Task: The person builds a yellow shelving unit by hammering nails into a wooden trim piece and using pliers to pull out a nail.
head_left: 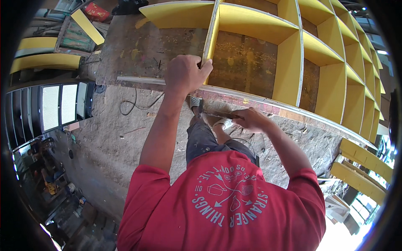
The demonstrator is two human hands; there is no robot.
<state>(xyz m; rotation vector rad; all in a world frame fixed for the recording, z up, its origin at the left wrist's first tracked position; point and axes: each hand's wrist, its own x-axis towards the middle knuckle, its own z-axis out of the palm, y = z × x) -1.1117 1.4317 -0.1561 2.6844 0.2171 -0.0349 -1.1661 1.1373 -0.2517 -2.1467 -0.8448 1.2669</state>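
A yellow shelf frame (289, 69) with square compartments lies on a brown, paint-spotted worktable (125, 54). At its near left part, my left hand (184, 75) is closed on the end of a yellow divider board (212, 35), thumb on the right side and fingers on the left. My right hand (253, 120) is closed round the handle of a hammer (215, 113), held low in front of the table's near edge. The hammer's head points left, below my left hand, and is apart from the shelf. A pale strip (140, 79) runs along the near edge.
Loose yellow boards (360, 180) are stacked at the right, and more yellow boards (44, 62) lie at the far left. A dark cable (134, 108) curls on the rough floor (113, 138). A dark cabinet with pale panels (50, 106) stands left. A red bag (96, 12) sits behind.
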